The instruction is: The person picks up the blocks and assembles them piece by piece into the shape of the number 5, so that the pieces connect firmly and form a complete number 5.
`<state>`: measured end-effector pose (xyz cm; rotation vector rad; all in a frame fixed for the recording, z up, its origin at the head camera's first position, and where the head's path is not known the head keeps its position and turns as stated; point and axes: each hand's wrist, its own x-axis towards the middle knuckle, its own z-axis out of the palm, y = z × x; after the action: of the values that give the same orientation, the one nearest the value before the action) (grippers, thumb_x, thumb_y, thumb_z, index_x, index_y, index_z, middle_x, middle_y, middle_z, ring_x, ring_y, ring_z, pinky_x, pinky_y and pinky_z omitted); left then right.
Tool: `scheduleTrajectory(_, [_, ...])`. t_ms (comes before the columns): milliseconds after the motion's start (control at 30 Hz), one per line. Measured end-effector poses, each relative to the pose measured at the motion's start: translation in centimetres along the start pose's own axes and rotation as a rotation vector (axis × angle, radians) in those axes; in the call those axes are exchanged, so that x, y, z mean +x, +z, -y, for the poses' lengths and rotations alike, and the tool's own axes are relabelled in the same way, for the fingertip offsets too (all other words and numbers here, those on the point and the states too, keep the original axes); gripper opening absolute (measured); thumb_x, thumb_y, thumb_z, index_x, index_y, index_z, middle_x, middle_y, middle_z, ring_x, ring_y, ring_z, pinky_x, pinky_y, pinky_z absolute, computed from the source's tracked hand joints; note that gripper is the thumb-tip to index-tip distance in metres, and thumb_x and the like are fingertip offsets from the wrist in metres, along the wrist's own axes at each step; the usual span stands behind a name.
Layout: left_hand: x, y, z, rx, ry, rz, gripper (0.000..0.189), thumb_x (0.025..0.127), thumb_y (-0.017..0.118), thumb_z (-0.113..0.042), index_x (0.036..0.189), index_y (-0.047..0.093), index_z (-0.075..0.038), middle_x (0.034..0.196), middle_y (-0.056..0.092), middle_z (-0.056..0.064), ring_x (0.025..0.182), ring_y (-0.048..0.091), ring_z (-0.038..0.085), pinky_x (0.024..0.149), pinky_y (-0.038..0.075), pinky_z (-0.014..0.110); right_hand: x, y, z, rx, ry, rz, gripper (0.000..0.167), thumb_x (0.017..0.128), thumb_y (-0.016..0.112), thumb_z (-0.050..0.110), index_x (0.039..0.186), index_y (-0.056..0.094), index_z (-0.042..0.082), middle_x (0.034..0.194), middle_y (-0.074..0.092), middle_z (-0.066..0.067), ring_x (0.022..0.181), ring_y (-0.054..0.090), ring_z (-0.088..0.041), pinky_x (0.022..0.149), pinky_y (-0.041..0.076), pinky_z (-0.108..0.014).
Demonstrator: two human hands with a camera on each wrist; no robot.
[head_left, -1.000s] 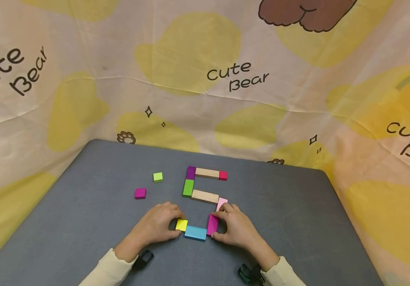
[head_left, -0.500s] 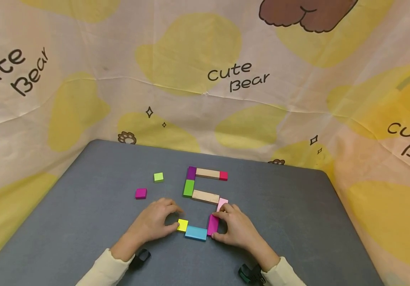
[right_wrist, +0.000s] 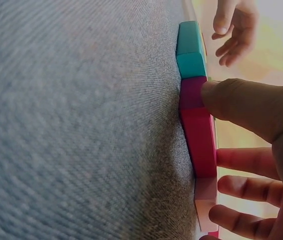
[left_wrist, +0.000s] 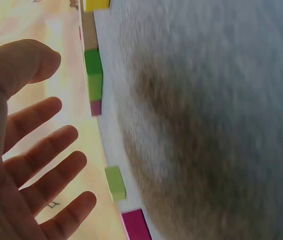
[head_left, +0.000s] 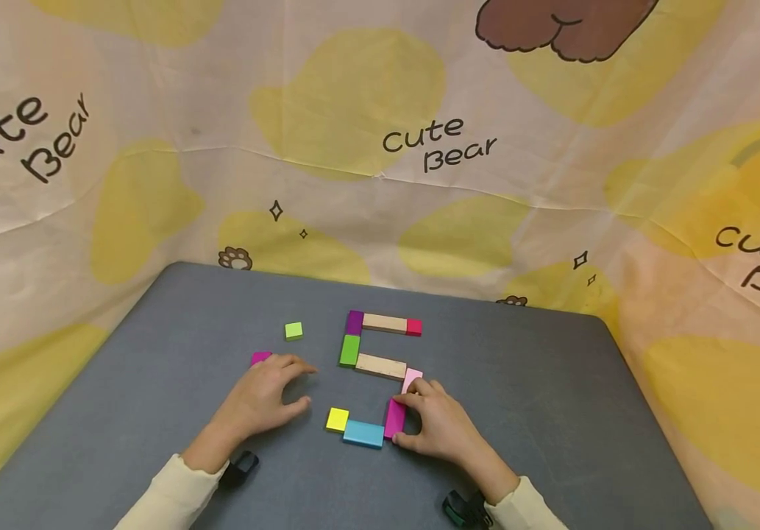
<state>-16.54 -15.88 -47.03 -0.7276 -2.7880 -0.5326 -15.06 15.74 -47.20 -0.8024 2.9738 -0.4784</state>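
My right hand (head_left: 438,421) pinches a long magenta block (head_left: 394,419), thumb at its near end and fingers at its far end. Beyond it a pale pink block (head_left: 411,379) lies partly under the fingers. To the left, a blue block (head_left: 363,433) meets the magenta block, and a yellow block (head_left: 337,419) touches the blue one's left end. My left hand (head_left: 257,395) holds nothing, its fingers spread apart in the left wrist view. It hovers left of the yellow block and partly hides a magenta cube (head_left: 261,358).
Farther back, two plain wooden blocks (head_left: 380,366), a green block (head_left: 349,351), a purple block (head_left: 354,322) and a red cube (head_left: 414,327) continue the line, shaped like a 5. A lime cube (head_left: 293,331) lies apart on the grey table (head_left: 552,397). A printed cloth (head_left: 353,96) hangs behind.
My left hand has let go of the yellow block and moved left and away, now covering part of the magenta cube. My right hand has stayed in place on the long magenta block.
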Motion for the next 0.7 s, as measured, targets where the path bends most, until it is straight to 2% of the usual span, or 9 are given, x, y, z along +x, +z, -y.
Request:
scheduleTrajectory(133, [-0.1,-0.3,0.8,0.012,-0.029,-0.014,0.041,0.076,0.076,-0.032,0.113,0.069,-0.017,0.110,0.065,0.000,0.101,0.061,0.020,0.086,0.050,0.046,-0.1,0.1,0.0,0.004,0.005,0.007,0.056,0.069,0.079,0.048,0.116,0.070,0.018,0.102,0.058,0.003,0.089,0.046,-0.010,0.067,0.044,-0.024])
scheduleTrajectory(400, [-0.3,-0.9,2.3,0.013,-0.098,-0.031,0.050,0.075,0.076,-0.033,0.121,0.065,-0.014,0.127,0.059,0.014,0.114,0.056,0.037,0.088,0.044,0.060,0.0,0.0,-0.1,0.007,0.009,0.011,0.056,0.069,0.079,0.048,0.116,0.070,0.019,0.104,0.059,0.003,0.091,0.047,-0.011,0.069,0.046,-0.026])
scheduleTrajectory(533, [-0.2,-1.2,3.1,0.006,-0.129,-0.031,0.059,0.075,0.075,-0.033,0.128,0.060,-0.012,0.130,0.058,0.016,0.116,0.055,0.040,0.089,0.044,0.061,0.0,0.1,-0.2,0.006,0.012,0.014,0.056,0.069,0.079,0.048,0.117,0.070,0.019,0.104,0.059,0.003,0.091,0.047,-0.011,0.070,0.047,-0.026])
scheduleTrajectory(700, [-0.3,-1.4,4.6,-0.007,-0.176,0.002,0.066,0.077,0.074,-0.035,0.135,0.054,-0.010,0.130,0.058,0.015,0.116,0.054,0.039,0.091,0.044,0.060,0.0,0.0,-0.2,0.001,0.006,0.012,0.056,0.069,0.079,0.048,0.116,0.070,0.019,0.104,0.059,0.003,0.090,0.047,-0.011,0.069,0.046,-0.026])
